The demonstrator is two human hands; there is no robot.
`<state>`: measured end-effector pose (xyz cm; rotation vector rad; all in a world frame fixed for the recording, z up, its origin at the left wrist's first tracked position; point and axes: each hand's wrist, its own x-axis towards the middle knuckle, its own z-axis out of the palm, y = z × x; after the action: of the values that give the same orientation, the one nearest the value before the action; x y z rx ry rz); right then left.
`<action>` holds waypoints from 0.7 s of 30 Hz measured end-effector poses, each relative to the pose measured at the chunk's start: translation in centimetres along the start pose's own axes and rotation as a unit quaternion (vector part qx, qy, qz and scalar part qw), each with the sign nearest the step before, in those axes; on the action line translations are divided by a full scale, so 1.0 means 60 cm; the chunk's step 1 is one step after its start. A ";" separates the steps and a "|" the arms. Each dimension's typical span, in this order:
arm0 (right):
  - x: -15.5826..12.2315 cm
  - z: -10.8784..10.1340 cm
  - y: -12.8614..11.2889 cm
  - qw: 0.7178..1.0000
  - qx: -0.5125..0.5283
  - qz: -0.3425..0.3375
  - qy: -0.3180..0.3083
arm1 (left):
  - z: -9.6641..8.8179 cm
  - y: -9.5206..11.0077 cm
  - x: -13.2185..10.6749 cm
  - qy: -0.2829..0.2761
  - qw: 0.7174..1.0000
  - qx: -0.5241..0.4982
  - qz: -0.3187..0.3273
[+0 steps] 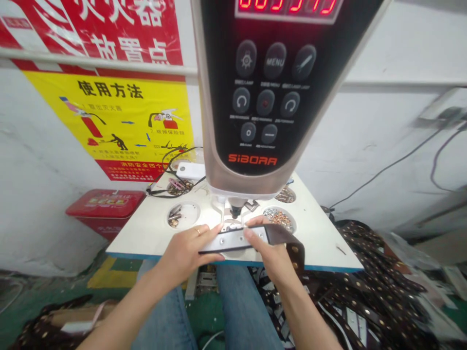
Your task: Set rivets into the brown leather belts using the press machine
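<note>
A dark brown leather belt (pixel 286 235) is stretched between my hands at the front of the white worktop, below the machine head. Along the part between my hands lies a silvery strip (pixel 231 239) with small round studs or holes; I cannot tell which. My left hand (pixel 188 248) is closed on its left end, thumb below and fingers above. Further right, my right hand (pixel 268 245) grips the belt, its thumb lying over the strip. From there the belt's loose end hangs over the table edge. Just behind the strip is the machine's dark punch tip (pixel 236 210).
The riveting machine (pixel 255 160) rises in front of me. Round wells in the worktop (pixel 146 238) hold small metal parts (pixel 282 218). A red box (pixel 109 204) stands at left. Studded belts (pixel 365 287) are heaped at lower right; cables run along the wall.
</note>
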<state>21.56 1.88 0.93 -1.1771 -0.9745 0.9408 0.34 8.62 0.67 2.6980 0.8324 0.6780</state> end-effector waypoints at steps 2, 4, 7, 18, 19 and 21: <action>-0.013 -0.002 -0.004 0.999 -0.021 0.015 -0.022 | 0.000 0.013 -0.009 0.008 1.000 0.004 0.006; -0.010 -0.006 -0.003 0.999 -0.035 0.006 0.025 | -0.002 0.011 -0.008 0.021 1.000 -0.001 -0.017; 0.017 -0.009 0.010 0.997 -0.033 -0.010 0.073 | -0.009 -0.010 0.011 0.019 0.996 -0.046 -0.072; 0.041 -0.022 0.036 0.998 -0.062 0.026 0.023 | -0.004 -0.049 0.035 -0.057 0.981 -0.140 -0.122; 0.041 -0.023 0.037 0.997 -0.063 0.026 0.023 | -0.002 -0.050 0.035 -0.060 0.982 -0.132 -0.121; 0.044 -0.023 0.039 0.998 -0.062 0.027 0.020 | 0.002 -0.054 0.036 -0.065 0.985 -0.112 -0.118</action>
<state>23.49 4.29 -1.26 -1.3272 -0.9833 0.9072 0.44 12.47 0.21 2.3671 0.9584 0.5022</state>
